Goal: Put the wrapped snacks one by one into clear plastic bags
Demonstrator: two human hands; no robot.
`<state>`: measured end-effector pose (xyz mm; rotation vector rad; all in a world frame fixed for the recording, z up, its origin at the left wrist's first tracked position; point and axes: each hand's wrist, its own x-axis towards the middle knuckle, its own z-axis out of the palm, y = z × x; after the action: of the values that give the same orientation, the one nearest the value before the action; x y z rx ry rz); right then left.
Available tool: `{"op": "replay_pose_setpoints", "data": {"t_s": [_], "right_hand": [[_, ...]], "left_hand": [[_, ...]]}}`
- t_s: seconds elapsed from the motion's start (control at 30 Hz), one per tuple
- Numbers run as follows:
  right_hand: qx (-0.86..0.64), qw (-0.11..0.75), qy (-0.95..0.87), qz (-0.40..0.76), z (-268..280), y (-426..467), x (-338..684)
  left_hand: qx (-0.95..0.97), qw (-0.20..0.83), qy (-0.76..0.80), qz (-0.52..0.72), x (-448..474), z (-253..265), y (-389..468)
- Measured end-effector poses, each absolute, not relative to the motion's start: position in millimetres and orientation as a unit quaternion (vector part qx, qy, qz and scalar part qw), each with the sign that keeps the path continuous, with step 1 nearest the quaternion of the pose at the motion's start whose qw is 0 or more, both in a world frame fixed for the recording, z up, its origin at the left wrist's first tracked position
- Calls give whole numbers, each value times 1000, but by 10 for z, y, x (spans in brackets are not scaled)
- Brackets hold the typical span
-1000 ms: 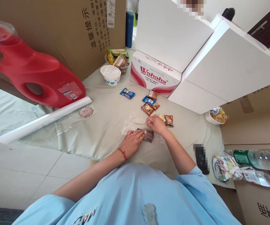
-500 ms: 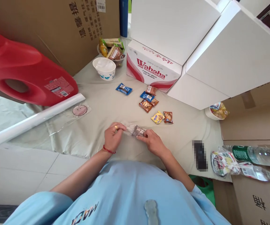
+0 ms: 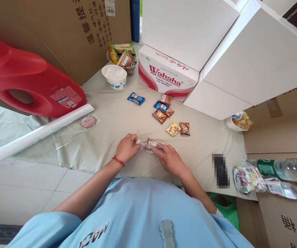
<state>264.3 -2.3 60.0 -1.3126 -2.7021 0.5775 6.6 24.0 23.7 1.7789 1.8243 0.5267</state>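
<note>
Near the table's front edge lies a small brown-and-white snack packet (image 3: 152,144) inside a clear plastic bag (image 3: 143,144). My left hand (image 3: 126,147) is closed in a pinch on the bag's gathered left end. At the other end, my right hand (image 3: 171,159) grips the bagged packet, thumb below and fingers on top. Beyond my hands, a yellow snack packet (image 3: 173,128) lies beside a brown cookie packet (image 3: 184,128). Farther back are more brown packets (image 3: 160,116) and a blue packet (image 3: 161,105) in a cluster, with another blue packet (image 3: 136,98) apart to the left.
A white roll (image 3: 42,132) and red jug (image 3: 40,79) stand left. Behind are a paper cup (image 3: 114,78), a snack bowl (image 3: 130,70) and a Wahaha carton (image 3: 167,74). Right are a cup of snacks (image 3: 233,126), a pixelated dark object (image 3: 221,171) and plastic bottles (image 3: 294,170).
My left hand has turned over, with its knuckles now uppermost. The loose plastic at the left is drawn in shorter, nearer the packet. My right fingers have shifted slightly over the packet.
</note>
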Motion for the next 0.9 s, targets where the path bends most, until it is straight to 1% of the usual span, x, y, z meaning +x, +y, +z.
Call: {"op": "replay_pose_setpoints", "data": {"t_s": [0.13,0.2,0.3,0.37,0.43,0.5,0.53,0.6,0.63,0.73,0.9], "right_hand": [[-449,65,-868,201,551,-109,2712],[-451,84,-863,213,509,-141,2695],[-452,115,-851,241,457,-169,2687],[-449,150,-838,271,422,-165,2743],[-484,206,-802,284,372,-145,2850],[-560,253,-750,246,309,-117,2970],[-599,259,-727,214,276,-105,3021],[-646,242,-705,163,219,-95,3087],[-651,227,-708,157,202,-100,3102],[-625,209,-726,198,223,-138,3100],[-619,240,-666,340,449,-70,2987]], "left_hand": [[646,270,674,237,237,408,205],[668,281,644,245,427,469,165],[741,288,570,206,702,491,78],[784,256,543,161,808,465,10],[811,212,529,128,842,422,-58],[829,180,517,112,830,379,-120],[835,170,513,107,818,360,-146],[841,158,507,102,799,333,-184],[843,154,506,99,793,325,-195],[848,147,502,89,787,322,-202],[859,117,490,89,774,326,-188]]}}
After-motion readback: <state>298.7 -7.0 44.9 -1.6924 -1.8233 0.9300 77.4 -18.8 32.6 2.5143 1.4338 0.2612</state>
